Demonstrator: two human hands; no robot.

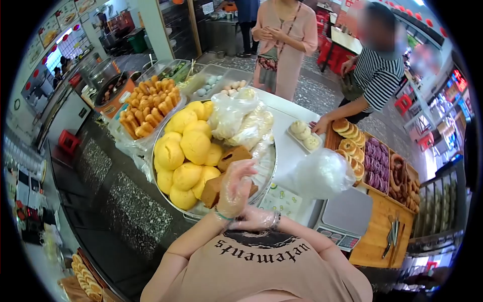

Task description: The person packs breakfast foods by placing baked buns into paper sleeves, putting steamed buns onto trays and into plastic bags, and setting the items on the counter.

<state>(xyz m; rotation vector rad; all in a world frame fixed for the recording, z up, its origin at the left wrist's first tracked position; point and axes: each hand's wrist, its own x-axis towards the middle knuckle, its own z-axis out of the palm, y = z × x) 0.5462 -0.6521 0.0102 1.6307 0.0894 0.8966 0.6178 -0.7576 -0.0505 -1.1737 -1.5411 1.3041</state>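
In a clear plastic glove, my left hand (236,189) is raised over the near edge of a large round tray (275,166), its fingers stretched out and nothing visible in them. My right hand (255,219), also in clear plastic, is at my left wrist; its fingers are mostly hidden. Yellow buns (195,146) fill the tray's left side. Brown cake pieces (212,193) lie beside and partly behind my left hand. Plastic-wrapped food (254,123) is at the tray's far side. A puffed-up clear plastic bag (323,173) stands to the right.
Fried dough sticks (150,108) are at the far left. A scale (344,216), tongs (391,234) and trays of purple buns (376,163) are on the right. Across the white table (276,106), a person in stripes (380,75) reaches near white buns (304,132); a person in pink (284,50) stands by.
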